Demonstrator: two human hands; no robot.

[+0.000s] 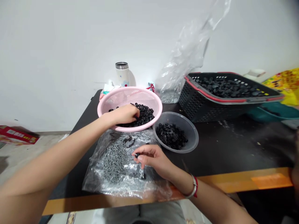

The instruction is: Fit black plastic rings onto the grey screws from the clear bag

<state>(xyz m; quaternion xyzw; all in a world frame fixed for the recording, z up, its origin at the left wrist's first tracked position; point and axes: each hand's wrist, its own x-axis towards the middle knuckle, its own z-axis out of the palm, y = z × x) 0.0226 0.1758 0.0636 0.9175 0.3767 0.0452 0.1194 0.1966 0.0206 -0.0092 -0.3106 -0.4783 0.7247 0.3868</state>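
Note:
My left hand (127, 114) reaches into a pink perforated basket (109, 95). Its fingers are curled down among small black plastic parts (146, 114), many of them ring-shaped; what the fingertips hold is hidden. Lower and to the right, my right hand (153, 157) pinches a small black plastic part (137, 155) between thumb and fingers. Beneath it lies a clear plastic bag (95, 174) with a heap of silver screws (115, 160) on it. A few black pieces (143, 176) rest near the bag's front.
A clear round tub (195, 137) of black parts stands beside the pink basket. Behind it, a dark basket (193, 104) with red handles holds a large black heap. A teal basin (287, 112), an open flask (122, 74) and a tall clear bag (177, 62) stand farther back.

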